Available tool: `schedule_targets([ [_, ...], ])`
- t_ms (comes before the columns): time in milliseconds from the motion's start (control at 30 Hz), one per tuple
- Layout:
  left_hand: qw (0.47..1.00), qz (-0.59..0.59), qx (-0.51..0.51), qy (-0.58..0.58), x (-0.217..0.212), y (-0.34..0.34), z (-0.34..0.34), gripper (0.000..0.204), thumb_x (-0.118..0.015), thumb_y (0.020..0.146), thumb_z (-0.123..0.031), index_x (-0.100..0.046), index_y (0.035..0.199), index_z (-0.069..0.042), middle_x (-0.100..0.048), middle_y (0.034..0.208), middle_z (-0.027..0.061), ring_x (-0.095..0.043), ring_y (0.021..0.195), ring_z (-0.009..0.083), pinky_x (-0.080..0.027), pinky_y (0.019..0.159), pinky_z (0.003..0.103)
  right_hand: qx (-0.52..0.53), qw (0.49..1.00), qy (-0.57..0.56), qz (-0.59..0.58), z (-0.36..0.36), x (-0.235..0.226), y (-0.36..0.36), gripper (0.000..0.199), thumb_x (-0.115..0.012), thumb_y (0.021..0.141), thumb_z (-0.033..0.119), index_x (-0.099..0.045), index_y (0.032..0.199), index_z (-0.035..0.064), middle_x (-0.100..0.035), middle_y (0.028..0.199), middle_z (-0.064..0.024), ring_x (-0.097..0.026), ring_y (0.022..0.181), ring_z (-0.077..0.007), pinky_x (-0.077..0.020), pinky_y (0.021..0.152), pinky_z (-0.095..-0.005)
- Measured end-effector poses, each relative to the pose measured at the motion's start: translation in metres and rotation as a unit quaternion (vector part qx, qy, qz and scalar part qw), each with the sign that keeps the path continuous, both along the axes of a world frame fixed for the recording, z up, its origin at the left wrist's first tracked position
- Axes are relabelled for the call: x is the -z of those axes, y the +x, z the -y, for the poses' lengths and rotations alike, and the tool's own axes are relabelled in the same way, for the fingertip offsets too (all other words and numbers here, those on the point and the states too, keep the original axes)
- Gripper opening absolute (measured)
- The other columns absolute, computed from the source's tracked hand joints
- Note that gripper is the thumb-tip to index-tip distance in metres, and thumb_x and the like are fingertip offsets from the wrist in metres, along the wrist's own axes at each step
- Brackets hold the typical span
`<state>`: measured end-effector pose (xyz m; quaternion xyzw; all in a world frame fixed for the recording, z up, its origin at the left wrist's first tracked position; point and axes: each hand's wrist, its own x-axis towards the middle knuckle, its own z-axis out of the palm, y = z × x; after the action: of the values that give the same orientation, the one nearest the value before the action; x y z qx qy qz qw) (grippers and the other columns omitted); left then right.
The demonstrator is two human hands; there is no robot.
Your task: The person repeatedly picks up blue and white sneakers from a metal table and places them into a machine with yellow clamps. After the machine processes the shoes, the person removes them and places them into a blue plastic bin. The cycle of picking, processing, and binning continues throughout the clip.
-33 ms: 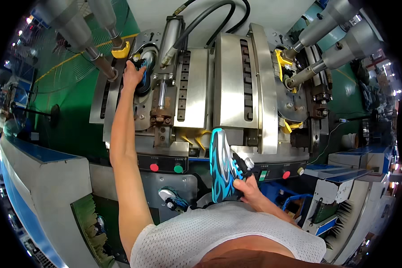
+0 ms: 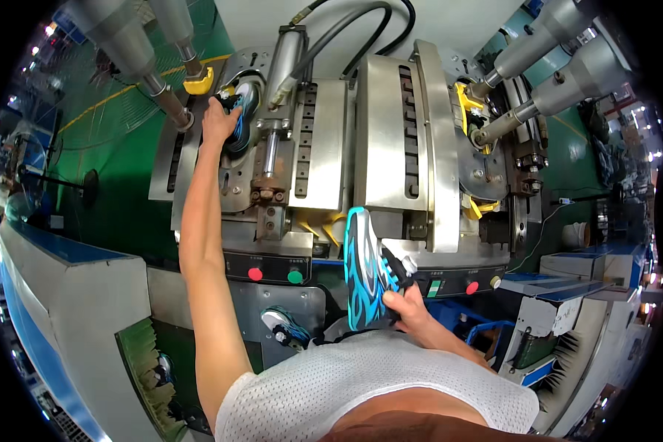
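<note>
Machine: a steel press fills the middle of the view, with two stations side by side, each a tall plate with a row of dark slots
Front panel: a dark strip along the machine's near edge carries a red button and a green button at its left end, and another red button towards its right end
Overhead: grey cylinders slant in from the top right corner and more from the top left; black hoses loop over the top edge of the machine
In the way: a vertical rod and clamp stands just right of the left station, between it and the centre plate
Yellow parts: one yellow piece sits just beyond the left hand; others sit on the right station
Left hand: arm stretched up to the far left station, palm laid on a blue shoe seated there (whether the fingers clasp it I cannot tell)
Right hand: close to the body at the machine's near edge, fingers gripped around a blue and black shoe, sole facing left, toe up
Third shoe: low against the cabinet under the buttons, between the two arms, touched by neither hand
Sides: green floor to the left, grey cabinets to the right
</note>
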<state>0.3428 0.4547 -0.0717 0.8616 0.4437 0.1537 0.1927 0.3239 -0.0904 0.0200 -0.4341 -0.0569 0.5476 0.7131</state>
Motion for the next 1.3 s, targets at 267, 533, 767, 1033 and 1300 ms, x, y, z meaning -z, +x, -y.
schedule_targets([
  [267,0.944,0.328,-0.035,-0.023,-0.106,-0.181,0.159,0.053,-0.075,0.084,-0.017,-0.048,0.123,0.006,-0.063,0.106,0.0165,-0.063,0.098,0.0239,-0.048,0.089,0.034,-0.018,0.998,0.014,0.059,-0.125,-0.018,-0.009,0.043,-0.064,0.091,0.017,-0.053,0.125,-0.0071,-0.065,0.107,-0.0093,-0.064,0.092,-0.0141,-0.0531,0.080,-0.0307],
  [533,0.906,0.300,-0.278,-0.112,0.009,-0.387,0.331,0.052,-0.074,0.086,-0.014,-0.047,0.126,0.005,-0.056,0.117,0.0166,-0.057,0.109,0.0249,-0.045,0.096,0.035,0.102,0.944,-0.158,0.271,-0.447,0.058,0.056,0.049,-0.074,0.079,0.011,-0.052,0.116,-0.0128,-0.062,0.108,-0.0206,-0.063,0.096,-0.0276,-0.0514,0.078,-0.0416],
  [767,0.843,0.147,-0.491,-0.164,0.105,-0.459,0.475,0.058,-0.073,0.085,-0.025,-0.044,0.127,0.004,-0.064,0.107,0.0214,-0.065,0.098,0.0355,-0.051,0.086,0.040,0.169,0.705,-0.500,0.474,-0.565,0.190,0.095,0.036,-0.054,0.092,0.022,-0.044,0.122,0.0054,-0.055,0.123,-0.0164,-0.056,0.115,-0.0341,-0.0481,0.096,-0.0441],
  [1033,0.835,0.282,-0.449,-0.146,0.232,-0.449,0.570,0.056,-0.067,0.086,-0.010,-0.045,0.136,0.001,-0.056,0.125,0.0203,-0.055,0.118,0.0332,-0.042,0.101,0.038,-0.069,0.801,-0.355,0.476,-0.591,0.225,0.188,0.044,-0.071,0.079,0.024,-0.062,0.115,0.0004,-0.063,0.115,-0.0177,-0.059,0.103,-0.0301,-0.0454,0.093,-0.0440],
  [1300,0.871,0.142,-0.459,-0.102,0.212,-0.452,0.575,0.064,-0.071,0.082,-0.010,-0.042,0.136,0.006,-0.052,0.131,0.0246,-0.049,0.119,0.0427,-0.038,0.105,0.045,-0.091,0.689,0.052,0.718,-0.338,0.051,-0.048,0.070,-0.060,0.093,0.024,-0.029,0.142,-0.0155,-0.041,0.142,-0.0328,-0.043,0.132,-0.0385,-0.0337,0.108,-0.0397],
])
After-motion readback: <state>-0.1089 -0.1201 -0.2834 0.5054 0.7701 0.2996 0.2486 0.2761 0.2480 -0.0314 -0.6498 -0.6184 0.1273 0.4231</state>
